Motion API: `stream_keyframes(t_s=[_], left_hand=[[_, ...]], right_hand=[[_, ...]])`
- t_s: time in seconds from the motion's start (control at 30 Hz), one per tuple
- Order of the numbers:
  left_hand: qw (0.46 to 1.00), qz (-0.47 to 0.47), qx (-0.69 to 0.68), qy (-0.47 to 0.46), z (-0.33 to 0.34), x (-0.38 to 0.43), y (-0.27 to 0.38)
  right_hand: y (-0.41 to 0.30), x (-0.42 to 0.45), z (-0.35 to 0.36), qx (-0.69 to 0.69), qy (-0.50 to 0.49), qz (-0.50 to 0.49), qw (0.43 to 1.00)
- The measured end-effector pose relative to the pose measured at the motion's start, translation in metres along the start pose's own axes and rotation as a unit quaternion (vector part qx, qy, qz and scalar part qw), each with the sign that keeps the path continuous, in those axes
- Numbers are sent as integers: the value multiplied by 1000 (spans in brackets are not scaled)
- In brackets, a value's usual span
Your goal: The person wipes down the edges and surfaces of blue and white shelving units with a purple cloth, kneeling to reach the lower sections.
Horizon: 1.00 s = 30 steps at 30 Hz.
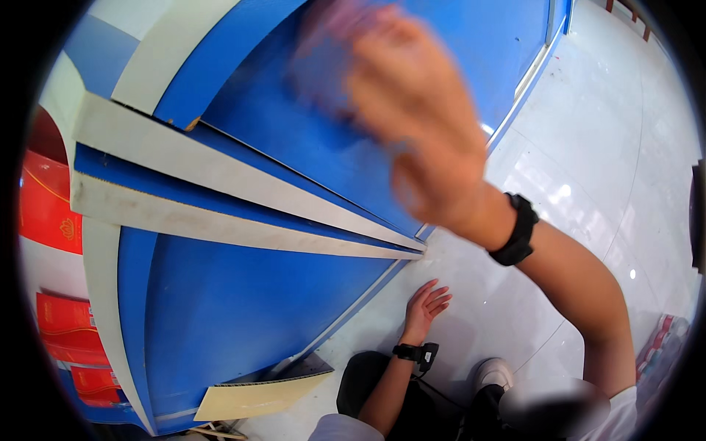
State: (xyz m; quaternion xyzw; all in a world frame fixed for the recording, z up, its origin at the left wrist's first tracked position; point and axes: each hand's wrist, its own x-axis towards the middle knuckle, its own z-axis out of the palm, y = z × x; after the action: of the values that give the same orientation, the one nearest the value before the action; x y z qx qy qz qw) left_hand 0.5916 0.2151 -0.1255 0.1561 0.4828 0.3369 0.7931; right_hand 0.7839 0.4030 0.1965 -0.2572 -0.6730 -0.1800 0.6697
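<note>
My right hand [419,105] is raised in front of a blue panel [259,110] of a display cabinet, blurred by motion. Bunched in it is what looks like a purplish cloth [325,66], too smeared to make out clearly. Whether the cloth touches the panel I cannot tell. Lower down, my left hand [427,308] hangs above the floor with nothing in it, its fingers slightly apart. A black strap [517,229] circles my right wrist, and a black band with a small device [417,354] is on the left one.
Two pale upright strips [231,171] divide the blue panels. Red boxes [49,198] stand on the cabinet at the left. A cardboard piece [259,394] leans at its base. Shrink-wrapped bottles [659,353] sit on the glossy tiled floor [584,165] at the right, beyond my shoe [493,374].
</note>
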Motion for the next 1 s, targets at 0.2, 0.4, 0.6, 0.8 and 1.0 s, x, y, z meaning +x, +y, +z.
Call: stream_keyframes(t_s=[0.2,0.4,0.6,0.8,1.0], left_hand=[[1000,0,2,-8,2,1,1],[1000,-2,3,-1,3,0,2],[1000,-4,-7,4,2,3,0],[1000,-10,-7,10,5,0,1],[1000,4,-14,-6,1,2,0]], right_hand=[[27,14,-7,-40,-34,-145,988],[16,15,-7,-48,36,-45,997],[0,14,15,-54,40,-115,991],[1,11,14,-85,40,-160,983],[-7,3,26,-83,85,-186,975]])
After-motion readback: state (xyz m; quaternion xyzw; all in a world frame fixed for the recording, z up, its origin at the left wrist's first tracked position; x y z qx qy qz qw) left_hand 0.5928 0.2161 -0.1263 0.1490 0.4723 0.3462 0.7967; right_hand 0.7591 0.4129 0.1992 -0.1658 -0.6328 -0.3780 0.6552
